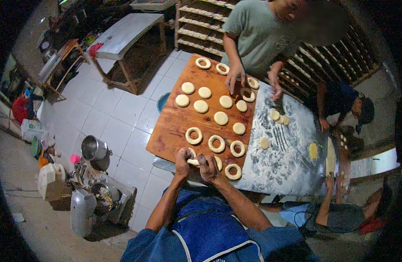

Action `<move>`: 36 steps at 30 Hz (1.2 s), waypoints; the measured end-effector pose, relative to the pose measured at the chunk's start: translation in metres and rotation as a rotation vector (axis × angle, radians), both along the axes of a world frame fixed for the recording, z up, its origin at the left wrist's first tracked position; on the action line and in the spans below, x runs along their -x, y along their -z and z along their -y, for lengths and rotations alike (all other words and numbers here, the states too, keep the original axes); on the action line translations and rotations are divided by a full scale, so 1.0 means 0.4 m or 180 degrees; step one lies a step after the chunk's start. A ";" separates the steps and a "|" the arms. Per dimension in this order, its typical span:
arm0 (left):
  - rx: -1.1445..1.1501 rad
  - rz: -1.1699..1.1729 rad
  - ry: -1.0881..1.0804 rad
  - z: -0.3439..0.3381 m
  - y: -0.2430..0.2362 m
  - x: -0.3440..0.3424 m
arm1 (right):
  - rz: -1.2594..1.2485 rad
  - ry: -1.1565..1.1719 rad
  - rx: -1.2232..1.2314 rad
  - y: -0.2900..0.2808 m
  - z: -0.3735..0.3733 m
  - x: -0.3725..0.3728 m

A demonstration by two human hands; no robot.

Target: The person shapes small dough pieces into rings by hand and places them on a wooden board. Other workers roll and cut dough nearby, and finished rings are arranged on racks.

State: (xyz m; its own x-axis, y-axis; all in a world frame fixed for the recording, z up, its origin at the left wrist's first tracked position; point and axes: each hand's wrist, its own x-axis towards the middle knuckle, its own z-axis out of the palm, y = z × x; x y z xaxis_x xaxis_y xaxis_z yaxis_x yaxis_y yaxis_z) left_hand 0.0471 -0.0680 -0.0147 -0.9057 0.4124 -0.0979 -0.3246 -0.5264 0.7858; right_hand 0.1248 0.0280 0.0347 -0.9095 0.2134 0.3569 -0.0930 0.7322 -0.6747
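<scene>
A dough ring [193, 159] is between my two hands at the near edge of the brown wooden board [166, 137]. My left hand [182, 163] is closed on its left side, and my right hand [208, 167] curls at its right side; both hands partly cover it. Another dough ring [218, 163] shows just beyond my right fingers. Close by lie more rings, such as one ring [193, 136] above my hands and one ring [232, 171] to the right. Several flat dough rounds [201, 106] rest across the middle of the board.
Opposite me, a person's hand [236, 78] reaches over rings at the board's far side. A floured metal table [270, 174] adjoins on the right, with dough pieces [276, 115]. Two more people work beyond it. Loaded racks [198, 26] stand behind; a metal pot [93, 148] is at left.
</scene>
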 end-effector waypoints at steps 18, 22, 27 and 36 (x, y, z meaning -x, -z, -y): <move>0.4113 -0.2896 -0.1484 0.279 0.056 0.285 | 0.1393 0.0162 0.0250 -0.118 0.090 0.190; 0.3307 -0.2617 -0.0507 0.255 -0.061 0.266 | 0.1795 0.0370 0.0760 -0.081 -0.055 0.014; 0.3203 -0.2640 -0.0279 0.268 -0.009 0.284 | 0.1397 0.1447 0.0763 -0.017 -0.316 -0.148; 0.3049 -0.1954 -0.0760 0.085 -0.122 0.210 | 0.1449 0.2427 -0.0262 0.101 -0.701 -0.239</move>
